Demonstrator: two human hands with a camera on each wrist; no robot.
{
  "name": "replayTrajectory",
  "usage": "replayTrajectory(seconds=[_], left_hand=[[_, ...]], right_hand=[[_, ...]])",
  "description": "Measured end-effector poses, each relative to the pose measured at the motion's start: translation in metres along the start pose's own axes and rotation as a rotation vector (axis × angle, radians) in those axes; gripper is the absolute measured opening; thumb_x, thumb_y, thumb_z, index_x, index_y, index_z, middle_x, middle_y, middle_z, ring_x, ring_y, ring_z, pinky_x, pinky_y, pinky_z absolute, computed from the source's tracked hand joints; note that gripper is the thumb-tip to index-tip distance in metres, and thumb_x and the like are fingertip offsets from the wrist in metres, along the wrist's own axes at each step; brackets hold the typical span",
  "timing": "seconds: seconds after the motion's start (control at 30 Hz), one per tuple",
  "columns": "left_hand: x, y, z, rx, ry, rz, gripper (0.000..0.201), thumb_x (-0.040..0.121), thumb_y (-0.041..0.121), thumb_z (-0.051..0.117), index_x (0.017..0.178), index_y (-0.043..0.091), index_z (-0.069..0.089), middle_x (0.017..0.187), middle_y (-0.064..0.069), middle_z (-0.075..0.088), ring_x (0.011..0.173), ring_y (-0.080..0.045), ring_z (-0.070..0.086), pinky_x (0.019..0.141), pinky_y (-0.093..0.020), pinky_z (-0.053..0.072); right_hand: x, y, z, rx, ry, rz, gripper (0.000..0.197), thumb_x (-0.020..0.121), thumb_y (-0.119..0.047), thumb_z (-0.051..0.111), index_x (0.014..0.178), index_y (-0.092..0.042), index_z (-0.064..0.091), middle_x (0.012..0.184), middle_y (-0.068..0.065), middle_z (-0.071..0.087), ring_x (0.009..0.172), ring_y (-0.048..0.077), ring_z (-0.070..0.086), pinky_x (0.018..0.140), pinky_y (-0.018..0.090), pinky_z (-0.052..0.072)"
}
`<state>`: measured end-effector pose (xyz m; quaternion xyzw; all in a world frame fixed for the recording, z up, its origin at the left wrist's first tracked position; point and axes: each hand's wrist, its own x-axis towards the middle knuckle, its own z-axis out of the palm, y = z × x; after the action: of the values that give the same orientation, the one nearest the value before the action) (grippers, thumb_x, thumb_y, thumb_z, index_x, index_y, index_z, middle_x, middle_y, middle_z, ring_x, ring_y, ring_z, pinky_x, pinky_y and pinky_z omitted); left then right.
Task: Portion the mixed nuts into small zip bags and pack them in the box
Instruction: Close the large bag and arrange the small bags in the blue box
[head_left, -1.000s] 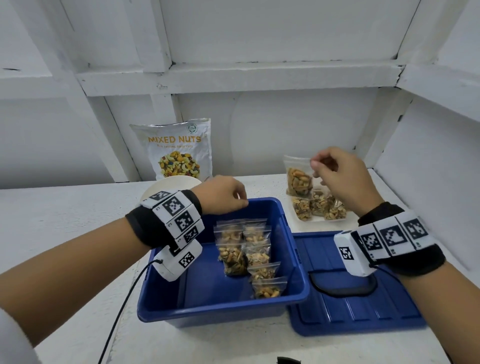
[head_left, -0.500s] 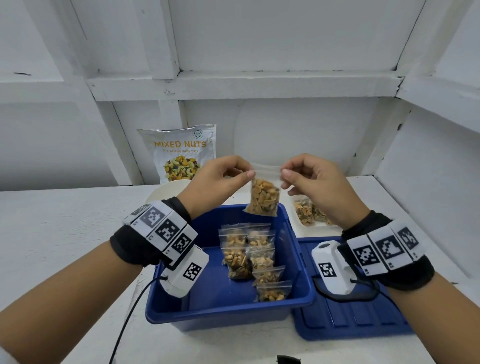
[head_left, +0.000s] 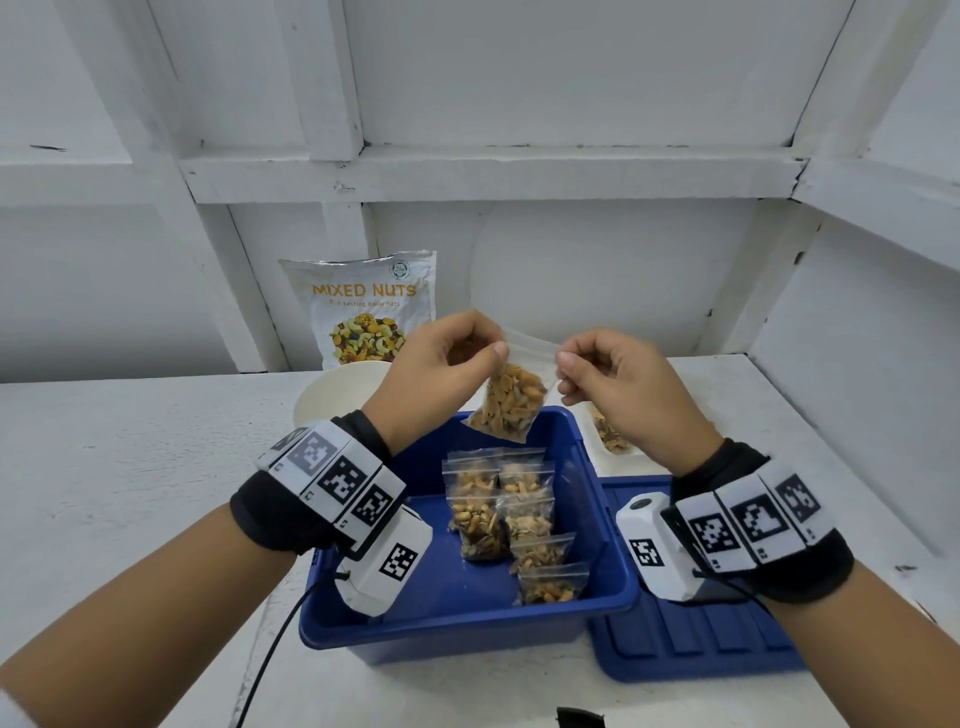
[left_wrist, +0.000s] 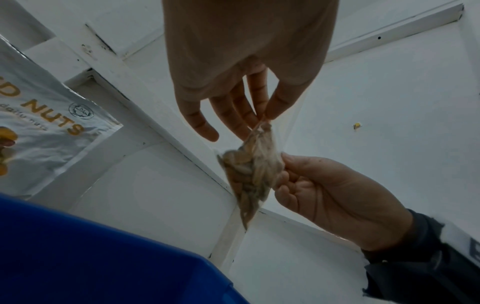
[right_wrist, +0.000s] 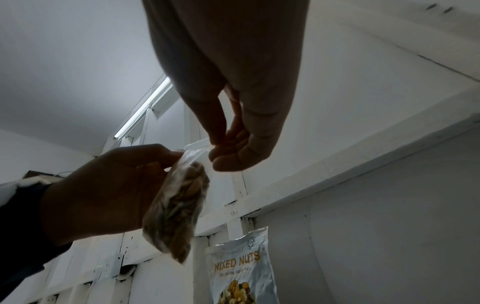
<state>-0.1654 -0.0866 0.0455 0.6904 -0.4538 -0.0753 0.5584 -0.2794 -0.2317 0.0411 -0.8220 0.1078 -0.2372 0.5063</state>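
Observation:
A small clear zip bag of mixed nuts (head_left: 511, 402) hangs tilted above the far edge of the blue box (head_left: 605, 525). My left hand (head_left: 493, 349) pinches its top left corner. My right hand (head_left: 563, 361) pinches the top right end of the seal strip. In the left wrist view the bag (left_wrist: 252, 170) dangles between the left hand (left_wrist: 262, 119) and the right hand (left_wrist: 285, 164). The right wrist view shows the bag (right_wrist: 179, 205) from below, under the right hand (right_wrist: 215, 144). Several filled bags (head_left: 498, 509) lie inside the box.
The mixed nuts pouch (head_left: 363, 306) leans on the back wall, with a white bowl (head_left: 332, 395) in front of it. The blue lid (head_left: 701, 644) lies right of the box. More filled bags (head_left: 610, 436) sit behind the lid. White walls close the right side.
My right hand lifted a bag from the pile at the right and carried it left over the box. My left hand rose from the box rim and took its other corner.

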Motion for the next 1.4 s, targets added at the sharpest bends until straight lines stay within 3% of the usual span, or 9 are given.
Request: replayTrajectory(seconds=[0.13, 0.23, 0.47, 0.67, 0.8, 1.0, 1.13, 1.27, 1.4], left_hand=[[-0.002, 0.002, 0.0, -0.056, 0.017, -0.03, 0.016, 0.088, 0.006, 0.058, 0.081, 0.02, 0.059, 0.077, 0.003, 0.061, 0.07, 0.0, 0.059, 0.066, -0.015, 0.049], [-0.002, 0.003, -0.002, -0.013, 0.026, -0.02, 0.017, 0.089, 0.007, 0.058, 0.079, 0.02, 0.06, 0.077, 0.003, 0.063, 0.074, -0.005, 0.059, 0.072, -0.023, 0.051], [-0.004, -0.001, -0.003, 0.089, 0.09, 0.031, 0.021, 0.092, 0.01, 0.055, 0.078, 0.026, 0.057, 0.077, 0.003, 0.062, 0.076, -0.015, 0.06, 0.073, -0.034, 0.051], [-0.006, -0.002, -0.005, -0.031, 0.051, -0.037, 0.016, 0.09, 0.008, 0.055, 0.081, 0.02, 0.058, 0.08, -0.001, 0.062, 0.077, -0.013, 0.059, 0.071, -0.029, 0.051], [-0.007, -0.005, -0.003, -0.026, -0.015, -0.047, 0.011, 0.089, 0.012, 0.058, 0.087, 0.022, 0.06, 0.081, 0.005, 0.062, 0.077, -0.008, 0.059, 0.07, -0.02, 0.05], [-0.006, -0.008, -0.003, 0.076, -0.005, 0.028, 0.02, 0.09, 0.011, 0.057, 0.079, 0.027, 0.058, 0.072, 0.011, 0.059, 0.07, 0.001, 0.056, 0.069, -0.016, 0.046], [-0.008, -0.009, -0.002, 0.095, 0.0, 0.049, 0.014, 0.089, 0.02, 0.057, 0.079, 0.03, 0.057, 0.073, 0.012, 0.059, 0.073, -0.004, 0.057, 0.071, -0.022, 0.049], [-0.008, -0.01, -0.003, 0.129, -0.045, 0.049, 0.013, 0.091, 0.014, 0.057, 0.083, 0.024, 0.058, 0.074, 0.014, 0.058, 0.071, 0.003, 0.055, 0.066, -0.01, 0.042], [-0.01, -0.007, -0.002, 0.176, -0.091, 0.069, 0.008, 0.088, 0.025, 0.059, 0.089, 0.017, 0.061, 0.073, 0.018, 0.056, 0.067, 0.011, 0.053, 0.06, -0.007, 0.039]], right_hand=[[-0.001, -0.005, 0.001, -0.04, 0.007, -0.031, 0.016, 0.093, -0.012, 0.051, 0.08, -0.02, 0.056, 0.069, -0.004, 0.059, 0.059, -0.002, 0.058, 0.064, 0.014, 0.052], [-0.004, -0.008, 0.003, -0.056, 0.006, -0.046, 0.015, 0.093, -0.013, 0.05, 0.081, -0.02, 0.055, 0.07, -0.005, 0.059, 0.06, -0.003, 0.058, 0.054, 0.01, 0.046], [-0.006, -0.008, 0.005, 0.054, -0.01, -0.019, 0.01, 0.091, -0.012, 0.055, 0.086, -0.02, 0.058, 0.076, -0.002, 0.061, 0.064, -0.001, 0.059, 0.061, 0.015, 0.052], [-0.008, -0.007, 0.007, -0.011, 0.036, -0.052, 0.013, 0.091, -0.014, 0.054, 0.081, -0.022, 0.057, 0.071, -0.004, 0.062, 0.062, 0.0, 0.059, 0.057, 0.012, 0.047], [-0.008, -0.006, 0.006, -0.064, 0.031, -0.08, 0.016, 0.091, -0.014, 0.054, 0.079, -0.025, 0.056, 0.07, -0.005, 0.061, 0.064, 0.003, 0.059, 0.067, 0.022, 0.051], [-0.008, -0.007, 0.01, -0.081, 0.03, -0.111, 0.019, 0.091, -0.013, 0.054, 0.08, -0.028, 0.054, 0.074, -0.008, 0.058, 0.074, 0.011, 0.058, 0.071, 0.026, 0.052], [-0.008, -0.007, 0.01, -0.094, 0.016, -0.135, 0.019, 0.09, -0.015, 0.057, 0.08, -0.031, 0.055, 0.073, -0.012, 0.057, 0.068, 0.001, 0.055, 0.066, 0.017, 0.05], [-0.009, -0.007, 0.009, -0.146, 0.021, -0.169, 0.019, 0.09, -0.014, 0.057, 0.078, -0.029, 0.055, 0.068, -0.012, 0.056, 0.064, -0.002, 0.054, 0.062, 0.011, 0.045], [-0.009, -0.005, 0.008, -0.199, 0.014, -0.17, 0.013, 0.09, -0.014, 0.056, 0.081, -0.022, 0.057, 0.066, -0.011, 0.056, 0.063, -0.001, 0.053, 0.06, 0.009, 0.042]])
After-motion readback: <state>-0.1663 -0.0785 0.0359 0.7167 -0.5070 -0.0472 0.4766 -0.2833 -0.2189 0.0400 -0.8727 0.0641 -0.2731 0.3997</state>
